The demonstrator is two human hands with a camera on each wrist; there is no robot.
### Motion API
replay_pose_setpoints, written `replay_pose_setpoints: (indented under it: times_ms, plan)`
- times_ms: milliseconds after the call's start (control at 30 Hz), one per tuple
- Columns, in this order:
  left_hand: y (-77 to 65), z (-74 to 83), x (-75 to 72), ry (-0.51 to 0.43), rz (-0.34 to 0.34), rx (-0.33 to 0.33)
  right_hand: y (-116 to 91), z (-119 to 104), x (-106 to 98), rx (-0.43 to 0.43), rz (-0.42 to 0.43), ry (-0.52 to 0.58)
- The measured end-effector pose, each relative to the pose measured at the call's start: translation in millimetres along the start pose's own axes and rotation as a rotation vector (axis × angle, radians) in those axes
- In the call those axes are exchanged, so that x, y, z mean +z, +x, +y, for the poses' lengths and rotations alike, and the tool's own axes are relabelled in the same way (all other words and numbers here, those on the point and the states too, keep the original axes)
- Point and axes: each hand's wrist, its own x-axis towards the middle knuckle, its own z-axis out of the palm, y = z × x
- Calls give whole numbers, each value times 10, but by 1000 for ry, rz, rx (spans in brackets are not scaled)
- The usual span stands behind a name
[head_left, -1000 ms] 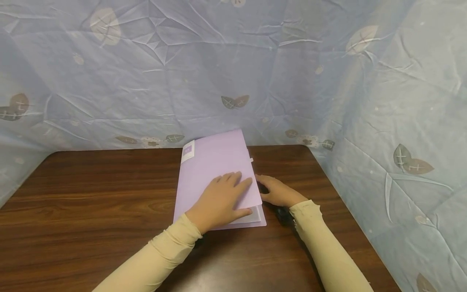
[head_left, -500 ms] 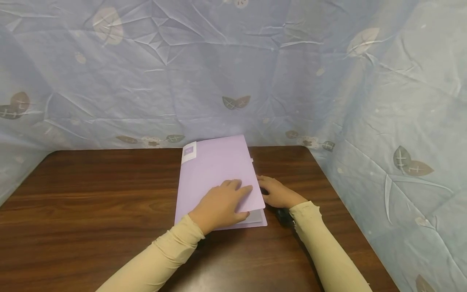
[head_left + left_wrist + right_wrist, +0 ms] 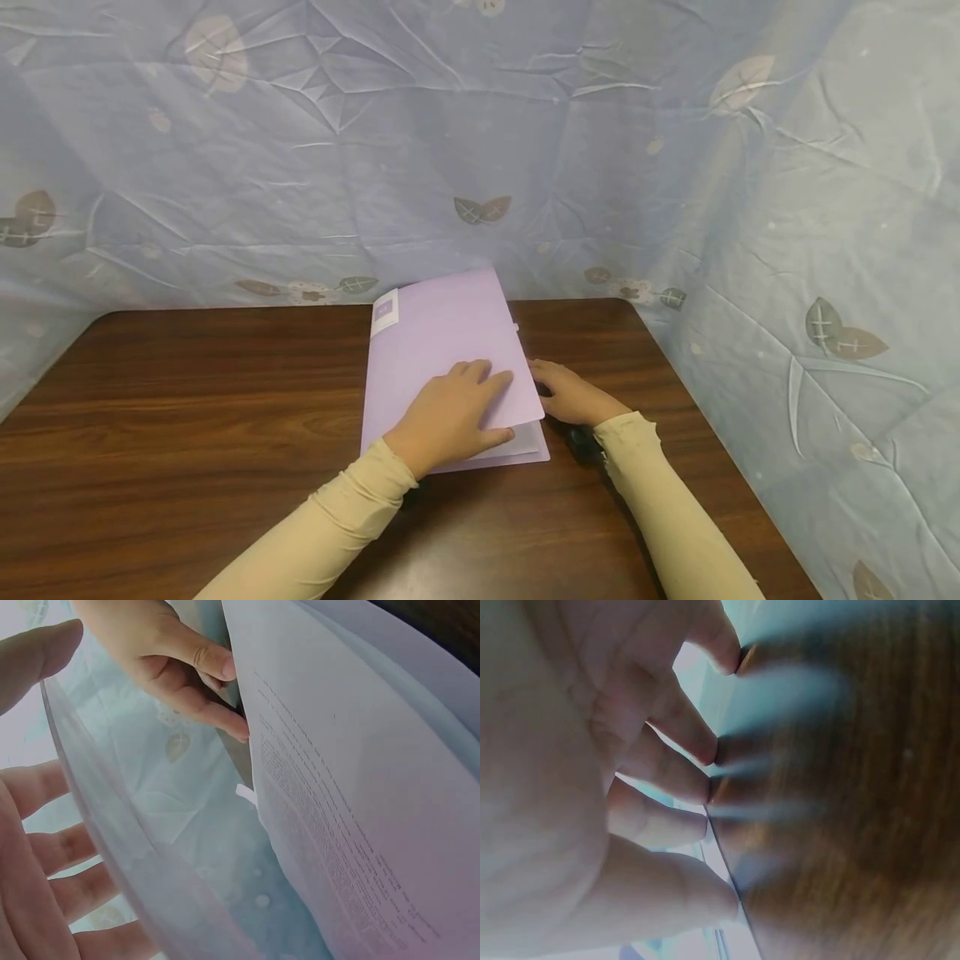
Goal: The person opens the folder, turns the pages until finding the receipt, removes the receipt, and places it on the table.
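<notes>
A light purple folder (image 3: pixel 442 333) lies on the table, its front cover raised partway along the right side. My left hand (image 3: pixel 453 417) holds that cover near its lower right corner, fingers spread on the outer face and thumb at the bottom edge. Printed sheets (image 3: pixel 322 772) show inside the folder in the left wrist view, where the cover (image 3: pixel 112 810) stands apart from them. Beside the folder's right edge, my right hand (image 3: pixel 573 394) rests its fingertips on the wood; the right wrist view shows thumb and fingers touching down at the folder's edge.
The brown wooden table (image 3: pixel 187 433) extends to both sides of the folder. Behind and to the right hangs a pale blue cloth (image 3: pixel 420 150) with leaf prints. A small white tab (image 3: pixel 246 794) sticks out from the folder's side.
The folder's cover has dipped slightly and risen again with my left hand. My right hand has stayed nearly still beside the folder.
</notes>
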Motion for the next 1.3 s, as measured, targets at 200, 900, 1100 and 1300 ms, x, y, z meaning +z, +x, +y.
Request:
replay_pose_setpoints:
  times_ms: [200, 900, 1100, 1300]
  plan:
    - [-7, -9, -55, 43, 28, 22, -8, -11, 4, 10, 3, -4]
    - [-42, -84, -195, 67, 138, 86, 4, -45, -24, 33, -25, -15]
    - [-66, -119, -254, 78, 171, 122, 5, -40, -25, 47, -41, -22]
    - [-80, -151, -299, 81, 226, 260, 1, -28, -22, 44, -38, -10]
